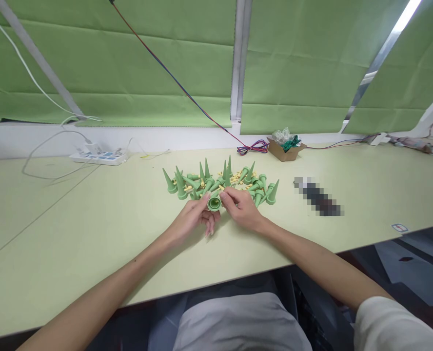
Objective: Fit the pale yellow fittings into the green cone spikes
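A green cone-shaped piece (214, 203) is held with its round, hollow end facing me. My left hand (198, 214) grips it from the left between thumb and fingers, the other fingers hanging loosely below. On its right side, my right hand (240, 207) is closed in a pinch at the rim; whether a small part sits between those fingertips is hidden. Just beyond both hands lies a group of green cones (180, 185), some upright and some on their sides. Small yellow pieces (240, 176) are scattered among them.
Behind the cones, a small cardboard box (285, 151) holds clear and green material beside a coiled red-blue cable (253, 147). A white power strip (99, 157) lies at the back left of the table (73, 219). A pixelated dark object (319, 197) is on the right.
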Demonstrator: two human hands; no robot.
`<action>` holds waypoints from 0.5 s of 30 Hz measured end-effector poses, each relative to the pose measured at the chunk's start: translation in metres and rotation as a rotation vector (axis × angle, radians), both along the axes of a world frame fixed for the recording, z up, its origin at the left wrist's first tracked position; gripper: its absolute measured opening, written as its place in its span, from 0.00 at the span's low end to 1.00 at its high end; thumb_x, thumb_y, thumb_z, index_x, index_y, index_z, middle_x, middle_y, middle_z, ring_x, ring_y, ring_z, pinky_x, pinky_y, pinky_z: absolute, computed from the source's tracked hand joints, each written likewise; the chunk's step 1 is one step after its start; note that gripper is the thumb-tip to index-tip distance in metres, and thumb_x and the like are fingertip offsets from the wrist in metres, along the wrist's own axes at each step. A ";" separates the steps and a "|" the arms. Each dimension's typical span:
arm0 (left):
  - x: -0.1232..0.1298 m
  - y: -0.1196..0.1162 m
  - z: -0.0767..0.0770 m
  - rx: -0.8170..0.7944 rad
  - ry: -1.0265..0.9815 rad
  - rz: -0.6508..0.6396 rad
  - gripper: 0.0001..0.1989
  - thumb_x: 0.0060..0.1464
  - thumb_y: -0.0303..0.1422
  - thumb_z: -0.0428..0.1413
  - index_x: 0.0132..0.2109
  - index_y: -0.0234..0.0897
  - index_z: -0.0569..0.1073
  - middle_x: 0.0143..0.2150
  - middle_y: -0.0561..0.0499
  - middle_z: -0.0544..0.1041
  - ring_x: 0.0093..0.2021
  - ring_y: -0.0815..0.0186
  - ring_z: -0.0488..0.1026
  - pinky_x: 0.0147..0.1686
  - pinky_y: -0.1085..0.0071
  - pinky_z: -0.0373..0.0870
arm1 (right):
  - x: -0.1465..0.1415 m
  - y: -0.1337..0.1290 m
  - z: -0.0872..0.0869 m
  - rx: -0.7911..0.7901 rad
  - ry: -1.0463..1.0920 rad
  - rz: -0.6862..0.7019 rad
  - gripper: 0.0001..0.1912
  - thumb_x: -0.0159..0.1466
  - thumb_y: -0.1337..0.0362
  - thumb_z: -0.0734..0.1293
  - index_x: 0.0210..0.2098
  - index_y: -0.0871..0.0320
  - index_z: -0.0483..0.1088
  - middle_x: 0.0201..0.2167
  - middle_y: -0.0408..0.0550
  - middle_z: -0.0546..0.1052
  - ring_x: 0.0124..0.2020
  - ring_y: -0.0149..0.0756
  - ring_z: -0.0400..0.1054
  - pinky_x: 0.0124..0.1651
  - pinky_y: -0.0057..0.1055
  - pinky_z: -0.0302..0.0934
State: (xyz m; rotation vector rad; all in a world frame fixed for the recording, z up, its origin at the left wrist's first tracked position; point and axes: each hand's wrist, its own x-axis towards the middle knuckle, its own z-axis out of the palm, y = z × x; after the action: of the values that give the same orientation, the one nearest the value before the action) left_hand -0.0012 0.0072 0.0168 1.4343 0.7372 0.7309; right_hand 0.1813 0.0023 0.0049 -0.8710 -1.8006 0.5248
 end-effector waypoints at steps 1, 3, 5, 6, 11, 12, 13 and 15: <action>0.000 0.000 0.000 0.008 -0.002 -0.005 0.30 0.63 0.55 0.48 0.29 0.34 0.77 0.21 0.46 0.73 0.20 0.66 0.71 0.20 0.69 0.68 | 0.000 0.000 0.000 -0.007 -0.001 0.004 0.19 0.72 0.57 0.57 0.25 0.56 0.57 0.20 0.39 0.62 0.22 0.28 0.55 0.28 0.28 0.51; -0.001 0.000 -0.001 0.022 -0.001 -0.008 0.29 0.63 0.54 0.48 0.30 0.35 0.77 0.21 0.46 0.73 0.20 0.65 0.71 0.20 0.69 0.68 | 0.000 0.000 -0.001 -0.027 -0.006 0.012 0.19 0.72 0.57 0.57 0.25 0.55 0.56 0.20 0.38 0.61 0.22 0.29 0.54 0.28 0.28 0.52; -0.002 0.001 -0.001 0.035 0.003 -0.005 0.28 0.63 0.54 0.48 0.31 0.36 0.76 0.22 0.46 0.74 0.21 0.65 0.71 0.20 0.68 0.68 | 0.001 0.000 -0.002 -0.044 -0.012 0.019 0.19 0.73 0.56 0.56 0.26 0.55 0.55 0.19 0.38 0.61 0.22 0.29 0.54 0.28 0.29 0.52; -0.003 0.001 -0.001 0.044 0.006 -0.007 0.27 0.63 0.54 0.49 0.31 0.36 0.76 0.22 0.46 0.74 0.21 0.65 0.71 0.20 0.68 0.68 | 0.001 0.001 -0.003 -0.047 -0.015 0.023 0.19 0.73 0.56 0.56 0.26 0.55 0.55 0.19 0.38 0.61 0.22 0.29 0.54 0.28 0.29 0.51; -0.005 0.000 0.000 0.109 0.041 -0.021 0.22 0.63 0.50 0.51 0.32 0.35 0.72 0.21 0.49 0.74 0.19 0.67 0.70 0.23 0.68 0.69 | 0.001 0.002 -0.004 -0.035 -0.015 0.019 0.19 0.73 0.57 0.57 0.26 0.54 0.54 0.19 0.37 0.58 0.21 0.29 0.52 0.27 0.29 0.49; -0.005 0.000 0.001 0.127 0.054 -0.016 0.21 0.63 0.50 0.52 0.33 0.35 0.71 0.21 0.50 0.74 0.19 0.67 0.70 0.24 0.68 0.69 | 0.001 0.002 -0.004 -0.028 -0.014 0.016 0.19 0.73 0.57 0.57 0.26 0.54 0.53 0.19 0.37 0.57 0.21 0.29 0.51 0.27 0.29 0.49; -0.005 -0.001 0.002 0.146 0.070 -0.010 0.20 0.62 0.49 0.53 0.32 0.36 0.70 0.21 0.51 0.74 0.20 0.67 0.71 0.24 0.69 0.68 | 0.001 0.002 -0.003 -0.022 -0.016 0.012 0.19 0.72 0.58 0.57 0.25 0.54 0.53 0.19 0.37 0.56 0.21 0.28 0.50 0.27 0.29 0.48; -0.005 -0.003 0.006 0.194 0.108 0.000 0.20 0.62 0.47 0.55 0.31 0.36 0.69 0.21 0.52 0.74 0.20 0.68 0.70 0.25 0.70 0.68 | 0.000 0.001 -0.003 -0.010 -0.025 0.001 0.19 0.72 0.58 0.57 0.25 0.55 0.52 0.19 0.37 0.55 0.21 0.28 0.49 0.27 0.29 0.47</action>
State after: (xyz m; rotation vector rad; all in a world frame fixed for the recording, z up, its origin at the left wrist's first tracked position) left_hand -0.0062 0.0038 0.0227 1.6600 0.7657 0.7455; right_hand 0.1815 0.0037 0.0021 -0.8867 -1.8226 0.5260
